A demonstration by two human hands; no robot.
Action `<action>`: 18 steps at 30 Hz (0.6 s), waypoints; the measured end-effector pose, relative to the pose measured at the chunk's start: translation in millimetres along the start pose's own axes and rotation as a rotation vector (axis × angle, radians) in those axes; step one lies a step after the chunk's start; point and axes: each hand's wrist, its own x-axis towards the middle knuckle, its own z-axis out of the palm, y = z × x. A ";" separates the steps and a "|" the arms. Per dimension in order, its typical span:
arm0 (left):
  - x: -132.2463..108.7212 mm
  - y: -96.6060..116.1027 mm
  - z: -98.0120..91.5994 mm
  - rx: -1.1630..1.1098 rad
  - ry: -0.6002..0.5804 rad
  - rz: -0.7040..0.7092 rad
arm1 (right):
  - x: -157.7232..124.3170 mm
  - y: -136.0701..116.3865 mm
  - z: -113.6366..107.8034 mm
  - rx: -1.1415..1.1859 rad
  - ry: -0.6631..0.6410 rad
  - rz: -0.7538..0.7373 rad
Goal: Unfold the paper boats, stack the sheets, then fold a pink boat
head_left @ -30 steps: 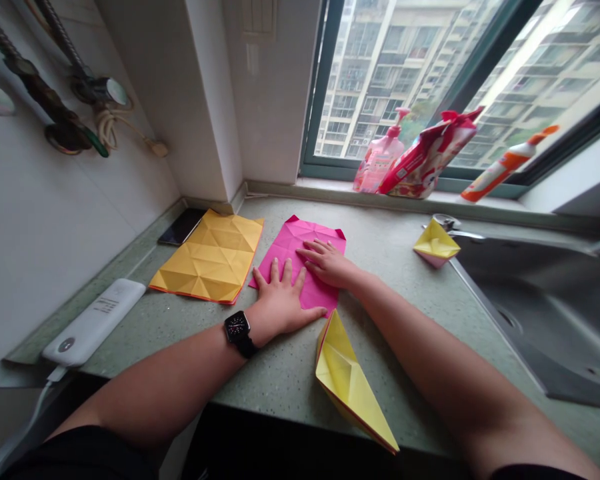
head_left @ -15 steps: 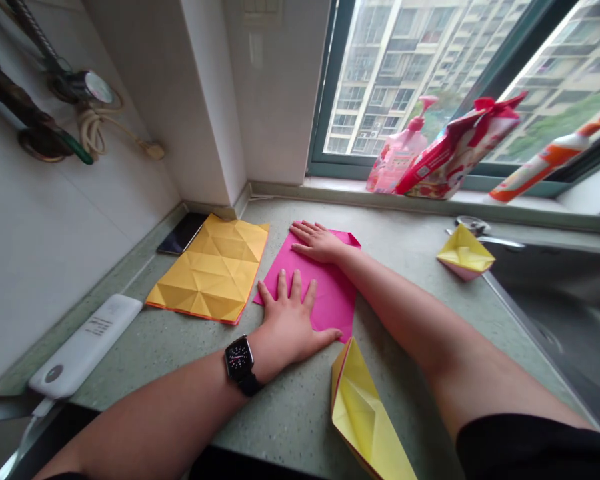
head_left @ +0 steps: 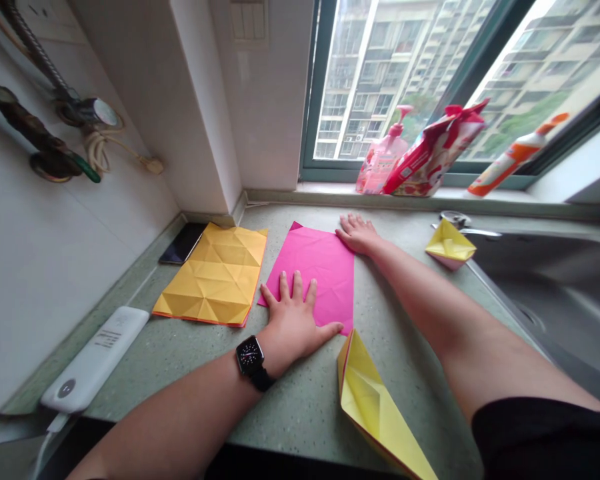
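Since the earlier frame, the right hand (head_left: pixel 357 233) has slid up and outward, leaving the middle of the pink origami sheet (head_left: pixel 320 260) and coming to rest at its upper right corner, mostly on the speckled green counter (head_left: pixel 300 413). It lies open and palm down, gripping nothing. The left hand (head_left: pixel 295 320), with a black wristwatch (head_left: pixel 250 357) on its wrist, is also open and holds nothing between its fingers, but lies flat across the sheet's lower edge with the fingers spread. That flat placement seems to pin the paper in place, and the sheet lies smooth and square on the counter, faint creases showing across it. Just left of it lies a yellow-orange sheet (head_left: pixel 210 277) covered in diagonal creases, its upper corner beside a dark phone (head_left: pixel 183 243). Close to the pink sheet's lower right corner sits a large yellow paper boat (head_left: pixel 375 407), its end jutting past the counter's front edge and lying nearest the right forearm's path. A smaller yellow and pink folded piece (head_left: pixel 450 245) sits near the steel sink (head_left: pixel 545 313). A white power bank (head_left: pixel 95 360) lies along the wall side, its cable trailing off the counter. Beyond, a pink pump bottle (head_left: pixel 383 160), a red and white bag (head_left: pixel 433 153) and an orange and white bottle (head_left: pixel 515 157) stand against the window.
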 end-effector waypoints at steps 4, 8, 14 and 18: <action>-2.6 0.6 -6.2 -0.009 -0.011 0.004 | -27.5 -1.3 -13.6 0.015 0.200 0.059; -3.7 1.5 -9.3 -0.013 -0.027 0.005 | -78.9 -42.3 -2.8 0.184 0.114 -0.321; -3.6 0.4 -7.5 0.013 0.001 -0.003 | -115.4 -71.5 19.8 0.145 -0.023 -0.392; -8.7 1.4 -13.2 0.024 -0.015 -0.006 | -109.2 -56.2 22.5 0.137 0.144 -0.019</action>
